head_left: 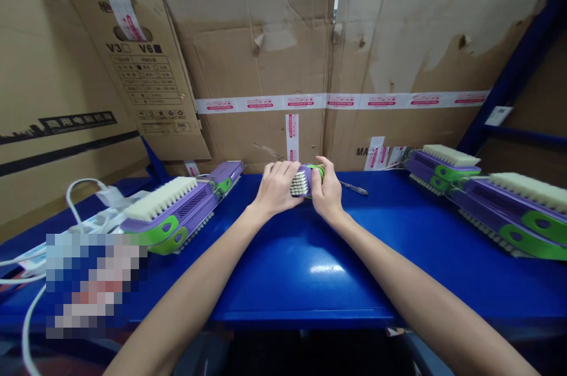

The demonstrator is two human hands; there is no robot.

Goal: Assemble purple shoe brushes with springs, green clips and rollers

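Note:
A purple and green brush (pixel 300 182) with short pale bristles is held between my two hands, above the far middle of the blue table (pixel 305 275). My left hand (pixel 277 187) wraps round its left end, fingers over the top. On the green end, my right hand (pixel 326 190) grips with the thumb along the near side and the index finger raised a little. Much of the brush is hidden by my hands. Just right of my right hand, a screwdriver (pixel 355 189) lies on the table.
Purple and green brushes with cream bristle pads stand at left (pixel 170 211) and right (pixel 509 205). A white power strip (pixel 95 222) with cables lies far left. Cardboard sheets (pixel 266 57) wall off the back. A blue metal post (pixel 509 69) rises at right.

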